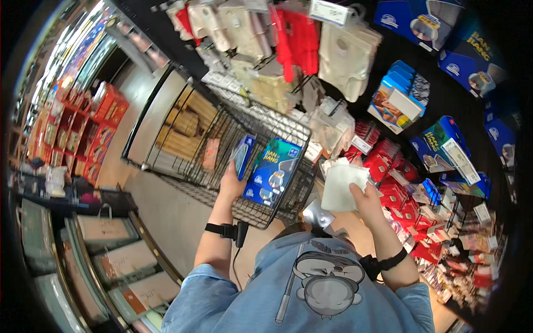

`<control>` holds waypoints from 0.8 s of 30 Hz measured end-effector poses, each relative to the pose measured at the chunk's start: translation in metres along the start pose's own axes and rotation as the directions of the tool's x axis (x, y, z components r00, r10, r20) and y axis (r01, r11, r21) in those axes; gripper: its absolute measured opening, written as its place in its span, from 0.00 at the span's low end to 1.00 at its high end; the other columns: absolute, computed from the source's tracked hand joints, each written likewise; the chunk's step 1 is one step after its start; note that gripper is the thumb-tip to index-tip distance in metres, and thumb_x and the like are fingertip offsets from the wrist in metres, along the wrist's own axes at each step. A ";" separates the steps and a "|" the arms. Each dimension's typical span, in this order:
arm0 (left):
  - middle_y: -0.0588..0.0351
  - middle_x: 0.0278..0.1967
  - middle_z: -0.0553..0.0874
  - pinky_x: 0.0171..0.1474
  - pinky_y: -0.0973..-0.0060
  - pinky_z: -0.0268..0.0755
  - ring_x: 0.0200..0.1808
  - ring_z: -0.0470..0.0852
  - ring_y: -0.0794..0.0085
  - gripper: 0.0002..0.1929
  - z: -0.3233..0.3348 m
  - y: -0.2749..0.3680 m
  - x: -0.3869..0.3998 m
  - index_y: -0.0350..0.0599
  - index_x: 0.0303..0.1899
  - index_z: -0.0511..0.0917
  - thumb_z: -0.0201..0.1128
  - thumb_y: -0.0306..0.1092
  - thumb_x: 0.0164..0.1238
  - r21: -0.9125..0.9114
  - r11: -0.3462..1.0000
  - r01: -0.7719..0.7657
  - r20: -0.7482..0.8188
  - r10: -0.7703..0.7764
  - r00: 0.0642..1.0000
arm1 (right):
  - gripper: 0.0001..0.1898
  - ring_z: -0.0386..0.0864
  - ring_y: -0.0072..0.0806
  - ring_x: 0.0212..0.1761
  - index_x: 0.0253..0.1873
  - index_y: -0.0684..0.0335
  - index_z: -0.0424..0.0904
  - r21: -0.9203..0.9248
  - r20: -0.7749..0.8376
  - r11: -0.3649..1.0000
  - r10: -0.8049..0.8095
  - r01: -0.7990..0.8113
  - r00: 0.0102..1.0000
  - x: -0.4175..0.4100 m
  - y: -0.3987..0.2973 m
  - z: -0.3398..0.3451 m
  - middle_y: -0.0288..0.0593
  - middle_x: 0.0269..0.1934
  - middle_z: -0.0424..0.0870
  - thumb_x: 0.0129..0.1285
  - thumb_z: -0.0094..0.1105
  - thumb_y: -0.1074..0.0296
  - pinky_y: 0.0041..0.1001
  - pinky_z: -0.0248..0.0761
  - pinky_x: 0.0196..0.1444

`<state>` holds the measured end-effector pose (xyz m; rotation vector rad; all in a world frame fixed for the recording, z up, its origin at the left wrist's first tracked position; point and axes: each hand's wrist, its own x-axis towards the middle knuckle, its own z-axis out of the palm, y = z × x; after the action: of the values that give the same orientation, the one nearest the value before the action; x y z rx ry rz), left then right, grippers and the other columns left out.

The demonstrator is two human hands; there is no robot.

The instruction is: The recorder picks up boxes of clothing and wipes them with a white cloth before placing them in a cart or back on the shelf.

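Note:
My left hand [233,182] grips a slim blue box [245,155] over the near end of a black wire shopping cart [204,177]. Beside it, a larger blue-and-green printed box [272,170] lies in the cart, its printed face up. Further back in the basket is a small orange package [211,154]. To the right of the cart, my right hand [368,200] pinches a flat, pale white piece [342,187] by its right edge; whether it is cloth or paper I cannot tell.
Packaged garments [349,54] hang on hooks along a dark display wall. Blue boxes [439,141] and red packets [387,162] fill the right side. Gift-style boxes [125,260] stand on a shelf at lower left. A red display [79,137] stands across the aisle floor [158,204].

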<state>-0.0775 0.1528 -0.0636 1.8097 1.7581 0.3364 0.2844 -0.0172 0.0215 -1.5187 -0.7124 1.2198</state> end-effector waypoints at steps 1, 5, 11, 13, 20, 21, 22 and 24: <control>0.35 0.57 0.73 0.56 0.59 0.69 0.55 0.76 0.44 0.42 0.008 -0.004 0.015 0.42 0.68 0.55 0.65 0.34 0.49 0.247 0.969 0.021 0.046 -0.034 0.998 | 0.16 0.78 0.25 0.46 0.56 0.69 0.72 0.002 -0.025 1.000 -0.003 0.003 1.000 -0.002 0.004 -0.005 0.43 0.46 0.81 0.67 0.53 0.67 0.25 0.71 0.48; 0.31 0.57 0.73 0.59 0.59 0.67 0.58 0.73 0.43 0.39 0.031 -0.055 0.038 0.30 0.65 0.56 0.62 0.48 0.60 0.316 0.940 -0.126 0.240 0.050 0.970 | 0.20 0.79 0.34 0.45 0.55 0.69 0.71 -0.220 -0.196 0.960 0.131 -0.174 0.972 -0.003 0.062 -0.040 0.51 0.46 0.81 0.65 0.56 0.61 0.31 0.71 0.49; 0.36 0.54 0.78 0.57 0.66 0.69 0.56 0.78 0.54 0.38 0.008 -0.005 0.043 0.30 0.61 0.67 0.70 0.43 0.52 0.155 0.966 -0.208 0.305 0.153 0.940 | 0.20 0.81 0.30 0.42 0.60 0.68 0.66 -0.328 -0.410 0.944 -0.112 -0.031 0.905 -0.043 0.055 -0.062 0.48 0.44 0.81 0.67 0.52 0.67 0.31 0.74 0.44; 0.40 0.55 0.78 0.57 0.69 0.68 0.56 0.78 0.60 0.30 0.010 0.066 0.032 0.32 0.61 0.67 0.66 0.35 0.59 -0.133 0.953 -0.273 0.265 0.300 0.917 | 0.20 0.81 0.34 0.42 0.59 0.68 0.68 -0.245 -0.437 0.968 -0.054 -0.061 0.898 -0.054 0.080 -0.092 0.50 0.42 0.82 0.65 0.54 0.66 0.32 0.74 0.43; 0.49 0.57 0.78 0.55 0.73 0.69 0.54 0.77 0.68 0.25 0.069 0.227 -0.047 0.42 0.62 0.69 0.62 0.27 0.63 -0.435 0.756 -0.489 0.403 0.649 0.645 | 0.27 0.82 0.45 0.40 0.51 0.71 0.77 -0.142 -0.653 0.930 0.169 -0.339 0.738 -0.112 0.116 -0.183 0.60 0.36 0.83 0.62 0.53 0.48 0.37 0.73 0.46; 0.49 0.56 0.79 0.55 0.72 0.70 0.53 0.78 0.68 0.25 0.082 0.245 -0.063 0.42 0.62 0.70 0.63 0.28 0.62 -0.431 0.747 -0.506 0.454 0.665 0.593 | 0.27 0.83 0.44 0.38 0.45 0.71 0.81 -0.058 -0.699 0.900 0.272 -0.432 0.661 -0.119 0.115 -0.199 0.59 0.34 0.83 0.62 0.52 0.46 0.38 0.73 0.44; 0.48 0.54 0.79 0.55 0.72 0.70 0.52 0.79 0.67 0.25 0.091 0.264 -0.082 0.41 0.61 0.70 0.64 0.28 0.61 -0.415 0.712 -0.567 0.480 0.700 0.529 | 0.25 0.83 0.42 0.36 0.34 0.70 0.82 -0.061 -0.722 0.882 0.284 -0.467 0.631 -0.126 0.105 -0.213 0.56 0.32 0.83 0.61 0.54 0.47 0.37 0.73 0.43; 0.47 0.52 0.81 0.54 0.72 0.71 0.50 0.80 0.65 0.25 0.116 0.293 -0.110 0.40 0.60 0.72 0.66 0.29 0.59 -0.436 0.561 -0.704 0.474 0.808 0.351 | 0.24 0.82 0.42 0.37 0.33 0.70 0.82 -0.110 -0.737 0.899 0.212 -0.423 0.642 -0.129 0.146 -0.258 0.55 0.31 0.83 0.61 0.55 0.49 0.37 0.72 0.43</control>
<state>0.2178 0.0322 0.0339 2.1713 0.2921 0.1572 0.4660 -0.2651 -0.0798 -2.2372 -0.0687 0.6618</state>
